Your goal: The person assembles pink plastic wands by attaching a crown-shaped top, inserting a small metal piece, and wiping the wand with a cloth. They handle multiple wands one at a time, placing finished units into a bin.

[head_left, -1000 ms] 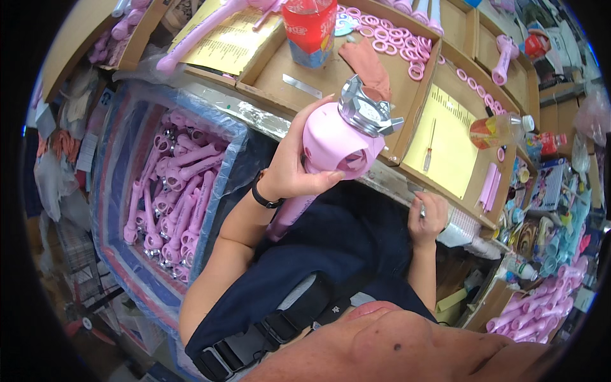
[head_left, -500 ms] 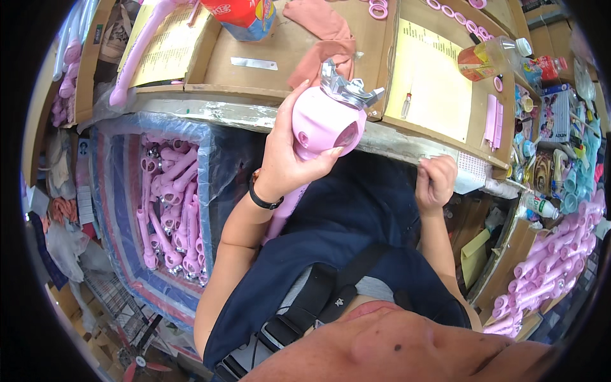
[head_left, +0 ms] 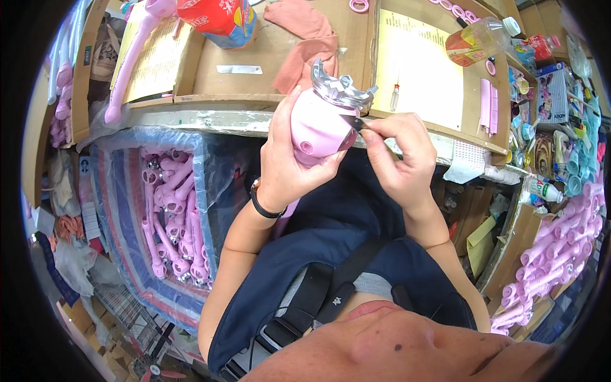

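Note:
My left hand is wrapped round the bulb-shaped head of a pink toy wand. A silver crown piece tops the head, and the handle runs down below my wrist, mostly hidden. Close to the opening on the head's right side, my right hand pinches a small dark piece between thumb and forefinger. The piece meets the head's edge there; its exact kind is too small to make out.
Cardboard trays on the bench hold a salmon cloth, a red-and-blue packet, a yellow sheet, a screwdriver and a drink bottle. A striped bag full of pink wands stands left; more wands are stacked right.
My right hand has come from the bench edge up and left to the wand's head, with a small dark piece now showing in its fingers. The left hand keeps its grip, the head slightly turned.

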A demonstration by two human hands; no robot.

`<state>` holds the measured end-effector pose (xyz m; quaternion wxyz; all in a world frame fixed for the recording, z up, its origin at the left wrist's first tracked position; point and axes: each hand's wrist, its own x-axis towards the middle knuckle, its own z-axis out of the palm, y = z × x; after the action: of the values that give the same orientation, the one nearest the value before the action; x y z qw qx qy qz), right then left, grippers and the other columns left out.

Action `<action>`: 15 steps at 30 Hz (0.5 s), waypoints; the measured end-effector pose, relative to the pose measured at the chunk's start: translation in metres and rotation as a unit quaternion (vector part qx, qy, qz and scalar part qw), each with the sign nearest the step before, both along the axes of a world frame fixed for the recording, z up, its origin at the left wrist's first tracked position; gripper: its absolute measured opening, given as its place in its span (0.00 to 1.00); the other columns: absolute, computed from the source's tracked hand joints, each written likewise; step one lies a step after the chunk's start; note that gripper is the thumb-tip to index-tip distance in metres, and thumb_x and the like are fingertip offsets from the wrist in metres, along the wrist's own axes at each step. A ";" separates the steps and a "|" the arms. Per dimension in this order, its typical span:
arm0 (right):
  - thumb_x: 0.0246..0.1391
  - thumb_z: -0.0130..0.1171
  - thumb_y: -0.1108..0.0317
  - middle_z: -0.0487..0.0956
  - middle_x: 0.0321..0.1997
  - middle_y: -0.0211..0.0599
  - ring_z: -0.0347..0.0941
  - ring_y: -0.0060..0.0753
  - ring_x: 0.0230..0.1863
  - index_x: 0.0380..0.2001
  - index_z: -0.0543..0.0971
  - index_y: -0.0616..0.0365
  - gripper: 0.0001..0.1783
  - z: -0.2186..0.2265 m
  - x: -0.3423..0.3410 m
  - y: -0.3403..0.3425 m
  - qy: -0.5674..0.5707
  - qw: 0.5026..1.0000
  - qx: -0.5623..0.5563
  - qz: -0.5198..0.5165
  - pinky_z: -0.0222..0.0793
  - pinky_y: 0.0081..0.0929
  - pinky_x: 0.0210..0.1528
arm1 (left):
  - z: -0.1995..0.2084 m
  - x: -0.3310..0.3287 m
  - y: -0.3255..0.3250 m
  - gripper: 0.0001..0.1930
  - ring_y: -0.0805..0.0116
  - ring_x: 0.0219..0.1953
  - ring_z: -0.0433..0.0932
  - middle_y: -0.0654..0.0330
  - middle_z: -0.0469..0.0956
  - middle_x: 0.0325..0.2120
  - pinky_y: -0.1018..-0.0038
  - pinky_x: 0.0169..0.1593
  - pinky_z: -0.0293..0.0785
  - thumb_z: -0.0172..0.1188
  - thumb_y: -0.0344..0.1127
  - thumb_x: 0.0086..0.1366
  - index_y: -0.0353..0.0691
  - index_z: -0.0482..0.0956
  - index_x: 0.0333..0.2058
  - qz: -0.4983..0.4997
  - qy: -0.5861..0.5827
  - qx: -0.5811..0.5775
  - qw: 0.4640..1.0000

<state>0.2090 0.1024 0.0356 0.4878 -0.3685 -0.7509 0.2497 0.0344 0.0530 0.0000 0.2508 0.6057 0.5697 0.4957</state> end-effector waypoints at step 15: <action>0.39 0.64 0.77 0.76 0.25 0.37 0.71 0.39 0.27 0.26 0.79 0.60 0.07 -0.005 0.000 0.002 -0.050 0.998 -0.020 -0.020 0.66 0.30 0.31 | -0.002 -0.001 -0.002 0.47 0.49 0.53 0.70 0.43 0.66 0.53 0.65 0.54 0.68 0.71 0.38 0.42 0.34 0.55 0.60 -0.008 0.001 -0.013 1.000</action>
<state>0.2095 0.1041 0.0309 0.4468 -0.4056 -0.7617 0.2359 0.0338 0.0510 -0.0021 0.2616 0.6073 0.5715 0.4859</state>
